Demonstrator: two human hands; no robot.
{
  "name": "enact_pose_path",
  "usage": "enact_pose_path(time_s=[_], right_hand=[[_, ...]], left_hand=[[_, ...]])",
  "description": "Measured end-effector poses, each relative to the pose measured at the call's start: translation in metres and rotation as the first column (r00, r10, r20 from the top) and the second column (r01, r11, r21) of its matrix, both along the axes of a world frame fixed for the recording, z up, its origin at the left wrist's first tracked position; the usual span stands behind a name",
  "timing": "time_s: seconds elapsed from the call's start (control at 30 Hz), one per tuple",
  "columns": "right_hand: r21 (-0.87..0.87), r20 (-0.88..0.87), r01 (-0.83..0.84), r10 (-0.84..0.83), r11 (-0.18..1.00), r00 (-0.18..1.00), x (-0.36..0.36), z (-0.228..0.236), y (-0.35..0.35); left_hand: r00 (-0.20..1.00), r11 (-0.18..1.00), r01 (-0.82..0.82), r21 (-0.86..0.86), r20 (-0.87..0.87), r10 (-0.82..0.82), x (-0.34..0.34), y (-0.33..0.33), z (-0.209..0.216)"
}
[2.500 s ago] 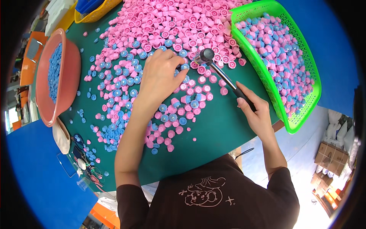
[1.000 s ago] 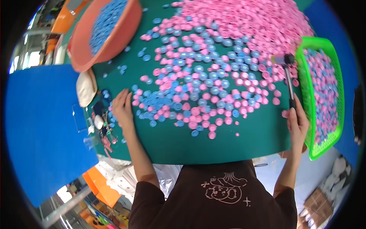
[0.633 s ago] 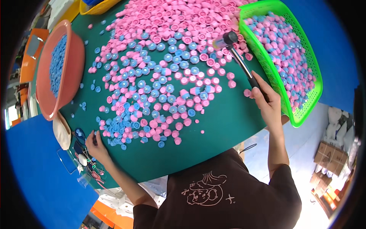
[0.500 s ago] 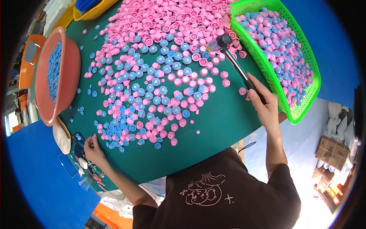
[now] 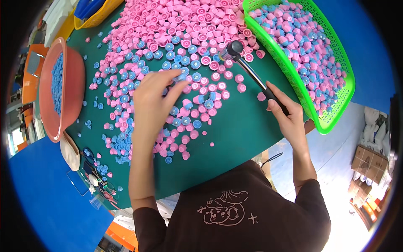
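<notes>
My right hand [image 5: 290, 117] grips the black handle of a mallet [image 5: 253, 74]. The mallet has a shiny metal shaft, and its head, black on one end, hangs over the pink and blue pieces. My left hand [image 5: 157, 98] is above the middle of the spread. Its thumb and forefinger close round a blue flower-shaped cap [image 5: 182, 77], partly hidden by the fingers. Near it lie several blue caps and small pink cups [image 5: 203, 90], some of them joined. A large heap of pink cups [image 5: 180, 19] lies beyond.
A green basket [image 5: 289, 73] of joined pink-and-blue pieces stands at the right. At the left is a pink basin [image 5: 74, 90] of blue parts. A yellow basket [image 5: 105, 13] stands far left. Cords and small items [image 5: 98, 181] lie at the table's near left edge.
My left hand has moved from the table's near left edge up and right to the blue caps, leaving blue and pink pieces near that edge. The mallet stays in my right hand.
</notes>
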State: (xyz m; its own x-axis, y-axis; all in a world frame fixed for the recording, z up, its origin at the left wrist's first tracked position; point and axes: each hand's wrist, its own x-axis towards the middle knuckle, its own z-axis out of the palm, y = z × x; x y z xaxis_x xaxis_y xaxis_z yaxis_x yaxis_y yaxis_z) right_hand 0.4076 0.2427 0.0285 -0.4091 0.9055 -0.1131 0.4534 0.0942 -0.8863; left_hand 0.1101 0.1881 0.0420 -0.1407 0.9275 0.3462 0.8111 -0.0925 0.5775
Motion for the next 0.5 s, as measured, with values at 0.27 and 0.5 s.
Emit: enact_pose_path(time_s=[0.27, 0.5], right_hand=[[-0.106, -0.034, 0.015, -0.019, 0.994, 0.999, 0.006, 0.001, 0.002], [-0.065, -0.031, 0.015, -0.017, 0.998, 0.999, 0.009, -0.003, 0.003]], left_hand=[[0.914, 0.929, 0.362, 0.08, -0.225, -0.337, 0.017, 0.064, -0.029], [0.906, 0.933, 0.36, 0.015, -0.242, -0.346, 0.02, 0.07, -0.04]])
